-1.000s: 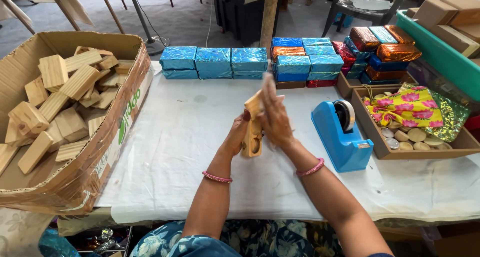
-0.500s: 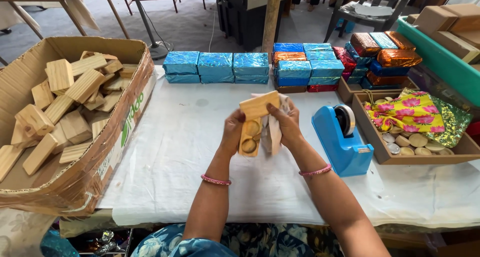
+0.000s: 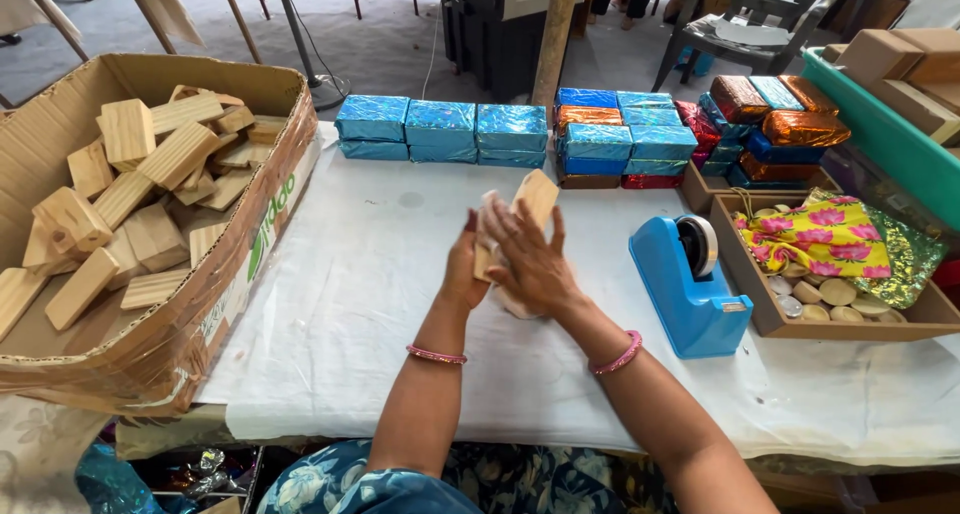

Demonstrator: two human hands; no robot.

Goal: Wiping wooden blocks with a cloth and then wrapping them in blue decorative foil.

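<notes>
My left hand (image 3: 463,266) and my right hand (image 3: 528,258) press together around a light wooden block (image 3: 532,198) held upright above the white-covered table (image 3: 360,304). The block's top end sticks out over my fingers. A pale cloth or paper (image 3: 488,206) shows between my hands beside the block. Both wrists wear pink bangles.
A big cardboard box (image 3: 255,244) of wooden blocks (image 3: 140,174) stands at the left. Blue foil-wrapped packs (image 3: 440,129) line the far edge, with more blue, orange and red ones (image 3: 620,139) to the right. A blue tape dispenser (image 3: 690,289) and a cardboard tray (image 3: 760,314) of wooden discs sit right.
The block has turned between my hands from flat-faced toward me to edge-on and tilted; my right hand now covers its front, and both hands sit slightly lower.
</notes>
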